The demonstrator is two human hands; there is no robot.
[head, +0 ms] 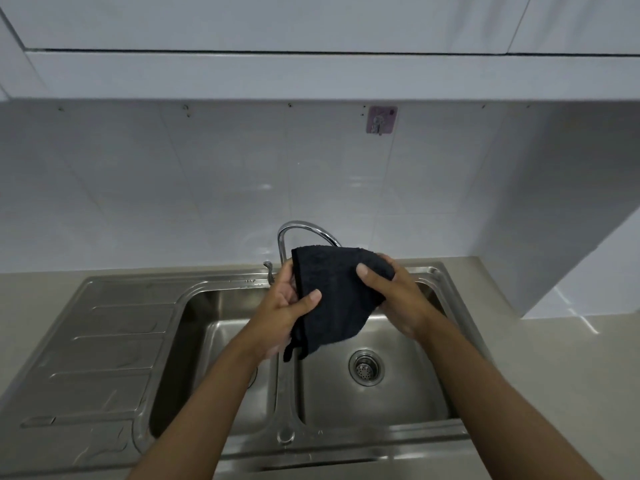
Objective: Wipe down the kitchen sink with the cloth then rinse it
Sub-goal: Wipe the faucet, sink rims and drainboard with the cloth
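1. The person stands at a steel double sink, both arms stretched out over it.
2. A black cloth is held up in the air between the two hands, above the divider between the two basins and in front of the tap.
3. The left hand grips the cloth's left edge, thumb laid across the front and fingers curled behind.
4. The right hand holds the cloth's upper right side, thumb pressed on the front, fingers wrapped round the back.
5. A small tag hangs off the cloth's bottom corner.
6. The drain sits in the right basin, below the cloth.
7. The draining board lies to the left.
8. A purple hook is stuck to the white tiled wall.
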